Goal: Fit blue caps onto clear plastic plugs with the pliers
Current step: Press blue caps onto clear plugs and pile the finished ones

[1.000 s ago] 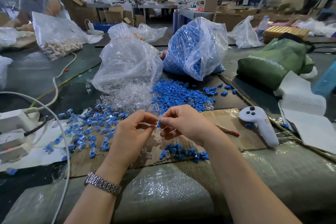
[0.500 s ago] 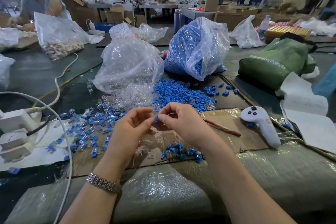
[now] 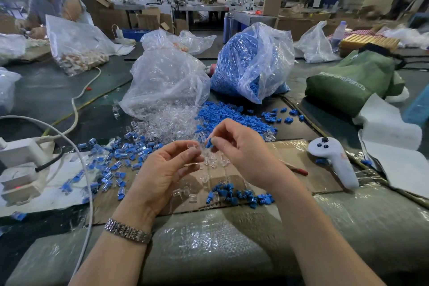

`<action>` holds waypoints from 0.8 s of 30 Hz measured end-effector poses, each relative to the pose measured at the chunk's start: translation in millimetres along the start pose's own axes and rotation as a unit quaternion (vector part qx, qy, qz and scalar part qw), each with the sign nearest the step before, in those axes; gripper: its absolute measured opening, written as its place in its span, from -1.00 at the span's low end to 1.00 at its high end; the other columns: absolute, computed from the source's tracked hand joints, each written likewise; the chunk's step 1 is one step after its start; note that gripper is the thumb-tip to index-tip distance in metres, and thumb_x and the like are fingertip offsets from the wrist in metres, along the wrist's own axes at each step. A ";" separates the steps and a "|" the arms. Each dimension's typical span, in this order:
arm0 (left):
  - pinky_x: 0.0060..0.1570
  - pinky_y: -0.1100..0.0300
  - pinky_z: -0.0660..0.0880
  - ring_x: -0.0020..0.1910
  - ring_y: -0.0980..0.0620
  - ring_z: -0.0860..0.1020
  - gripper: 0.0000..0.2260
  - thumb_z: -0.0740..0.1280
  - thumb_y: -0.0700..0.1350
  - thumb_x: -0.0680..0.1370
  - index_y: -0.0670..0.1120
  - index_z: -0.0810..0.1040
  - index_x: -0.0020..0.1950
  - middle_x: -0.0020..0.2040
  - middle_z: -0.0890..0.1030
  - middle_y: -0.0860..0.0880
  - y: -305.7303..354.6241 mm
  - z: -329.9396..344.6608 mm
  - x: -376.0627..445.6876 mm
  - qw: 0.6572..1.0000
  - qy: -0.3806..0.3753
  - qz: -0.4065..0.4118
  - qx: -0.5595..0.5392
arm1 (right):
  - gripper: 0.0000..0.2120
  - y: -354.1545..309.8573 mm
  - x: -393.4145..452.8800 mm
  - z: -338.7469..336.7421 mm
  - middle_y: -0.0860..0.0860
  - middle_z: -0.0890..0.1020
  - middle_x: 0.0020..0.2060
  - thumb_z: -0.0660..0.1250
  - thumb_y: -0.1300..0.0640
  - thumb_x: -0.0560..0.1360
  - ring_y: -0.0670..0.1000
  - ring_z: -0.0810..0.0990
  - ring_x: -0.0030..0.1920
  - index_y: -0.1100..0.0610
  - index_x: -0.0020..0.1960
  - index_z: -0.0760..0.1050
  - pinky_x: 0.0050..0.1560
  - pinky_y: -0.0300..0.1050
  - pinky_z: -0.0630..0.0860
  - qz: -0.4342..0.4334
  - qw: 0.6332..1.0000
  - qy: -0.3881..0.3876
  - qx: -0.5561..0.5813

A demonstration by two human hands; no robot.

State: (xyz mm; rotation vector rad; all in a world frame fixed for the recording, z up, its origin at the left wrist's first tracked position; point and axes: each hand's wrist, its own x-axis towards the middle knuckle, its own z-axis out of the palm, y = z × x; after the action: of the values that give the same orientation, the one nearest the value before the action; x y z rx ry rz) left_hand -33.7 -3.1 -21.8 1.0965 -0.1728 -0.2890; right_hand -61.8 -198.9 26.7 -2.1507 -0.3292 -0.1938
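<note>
Nearest me, a small heap of blue caps (image 3: 241, 195) lies on the cardboard (image 3: 301, 158) at the front of the worktop (image 3: 348, 227). Just above it my two hands meet. My left hand (image 3: 162, 169) pinches a clear plug (image 3: 193, 146) between thumb and forefinger, the plug lying roughly level with one end turned toward the right. My right hand (image 3: 241, 146) pinches one blue cap (image 3: 209, 143) at its fingertips, just to the right of the plug and not yet on it, I judge. So the cap has to travel leftward, along the plug's length, and the right hand is the one to carry it. The red-handled tool (image 3: 294, 168), likely the pliers, lies untouched behind my right wrist. Left of the hands, finished pieces (image 3: 120, 158) are scattered. Farther back, loose plugs spill from a clear bag (image 3: 167, 81), with the bag of blue caps (image 3: 250, 65) beside it.
</note>
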 end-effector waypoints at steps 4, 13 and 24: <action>-0.02 0.17 0.63 0.07 -0.20 0.69 -0.77 0.54 -0.14 0.42 -0.15 0.71 0.05 0.13 0.69 -0.28 -2.0 3.1 -1.6 0.998 -0.034 0.004 0.047 | -0.95 1.8 1.7 0.0 -0.11 0.59 -0.21 0.34 0.14 0.64 -0.16 0.50 -0.22 0.04 0.00 0.54 -0.10 -0.25 0.45 -0.027 0.999 0.017 -0.006; 0.00 0.15 0.63 0.07 -0.24 0.70 -0.60 0.67 -0.01 0.32 -0.15 0.72 0.06 0.07 0.70 -0.28 -4.3 0.9 -1.1 0.997 -0.040 0.020 0.055 | -0.93 4.5 -0.6 3.3 -0.12 0.59 -0.16 0.38 0.15 0.61 -0.10 0.56 -0.09 0.01 -0.03 0.55 -0.02 -0.15 0.50 -0.066 0.997 -0.002 -0.040; -0.04 0.19 0.64 0.04 -0.21 0.71 -0.74 0.53 -0.19 0.39 -0.20 0.73 0.07 0.06 0.71 -0.28 -2.9 2.6 -3.4 0.998 -0.040 0.017 0.050 | -0.89 5.0 -0.4 2.1 -0.11 0.57 -0.12 0.40 0.20 0.60 -0.08 0.54 -0.04 0.01 -0.04 0.55 0.00 -0.19 0.50 -0.095 0.995 -0.021 -0.038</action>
State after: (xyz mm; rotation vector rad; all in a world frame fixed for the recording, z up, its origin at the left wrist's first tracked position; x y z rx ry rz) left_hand -38.1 -5.5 -23.2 1.1813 -0.2798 -0.2956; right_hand -60.6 -200.0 21.5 -2.2010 -0.5593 -0.2733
